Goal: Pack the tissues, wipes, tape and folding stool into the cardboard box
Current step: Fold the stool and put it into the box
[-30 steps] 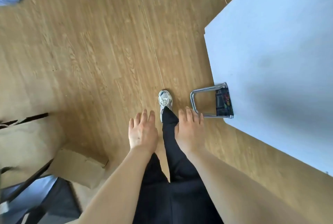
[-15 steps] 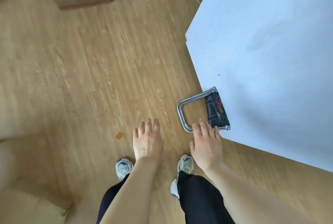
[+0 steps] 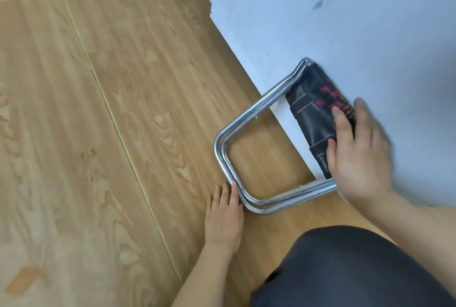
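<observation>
The folding stool [image 3: 308, 114] lies folded flat on the wooden floor, its black printed fabric seat against a white wall. Its silver tube frame [image 3: 219, 153] juts out over the floor toward me. My right hand [image 3: 357, 156] rests on top of the fabric seat with fingers spread, blurred by motion, and no closed grip shows. My left hand [image 3: 223, 217] lies flat near the floor, fingertips touching the near left corner of the frame. Tissues, wipes, tape and the cardboard box are out of view.
The white wall [image 3: 320, 10] fills the upper right. Light wooden floor [image 3: 111, 109] spreads across the left. My knee in dark trousers [image 3: 345, 269] sits at the bottom right. A small brown scrap [image 3: 22, 279] lies on the floor at the lower left.
I have dropped low and close to the stool. My right hand went from in front of the frame onto the fabric seat. My left hand reached the frame's corner. The box left the view.
</observation>
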